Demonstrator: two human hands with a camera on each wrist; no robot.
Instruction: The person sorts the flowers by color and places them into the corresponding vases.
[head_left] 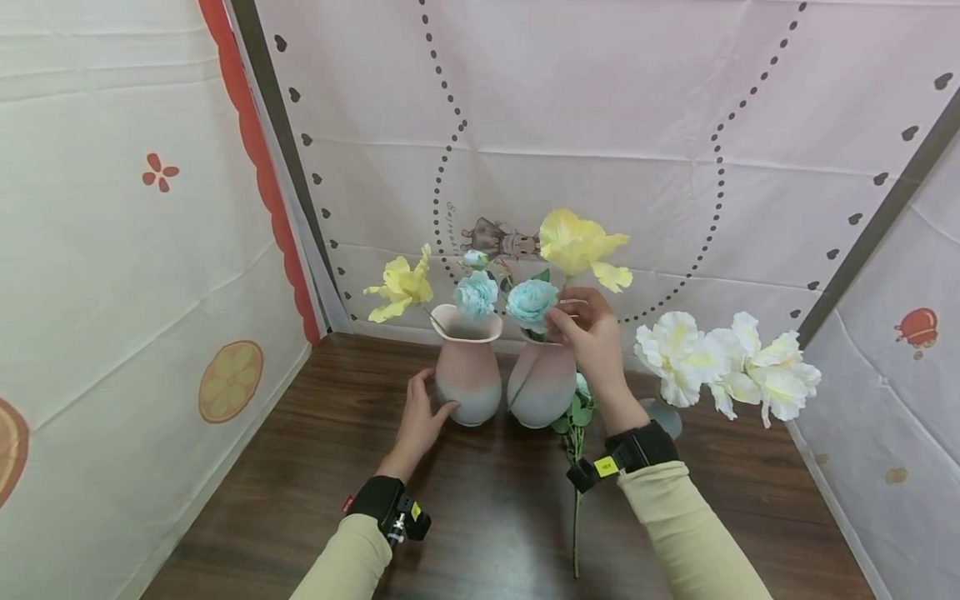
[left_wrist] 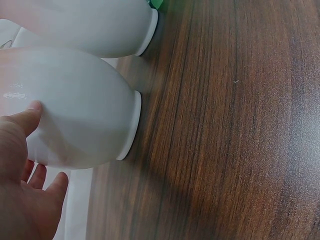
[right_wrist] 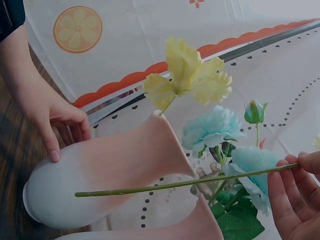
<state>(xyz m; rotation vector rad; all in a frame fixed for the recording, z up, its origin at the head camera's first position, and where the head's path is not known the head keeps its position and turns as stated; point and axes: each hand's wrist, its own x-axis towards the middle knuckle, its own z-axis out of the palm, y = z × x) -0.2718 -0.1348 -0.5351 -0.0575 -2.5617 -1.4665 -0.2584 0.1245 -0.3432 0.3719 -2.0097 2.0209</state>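
My right hand [head_left: 592, 333] pinches the green stem [right_wrist: 185, 184] of a yellow flower [head_left: 573, 242] between thumb and fingers. The stem slants in front of the right vase [head_left: 542, 387], its cut end free in the right wrist view. Blue flowers [head_left: 532, 304] with a bud [right_wrist: 254, 112] stand at that vase's mouth. Beside it, the left pink-and-white vase [head_left: 468, 375] carries another yellow flower [head_left: 402, 285] leaning over its rim. My left hand [head_left: 422, 417] rests against this vase's side, thumb touching the front and fingers loosely spread [left_wrist: 57, 187].
On the brown table [head_left: 480, 508], a green-stemmed flower [head_left: 577, 442] lies beneath my right forearm. White flowers [head_left: 727, 362] rise at the right above a greyish object [head_left: 663, 417], mostly covered. Patterned cloth walls [head_left: 585, 100] enclose the table's back and sides.
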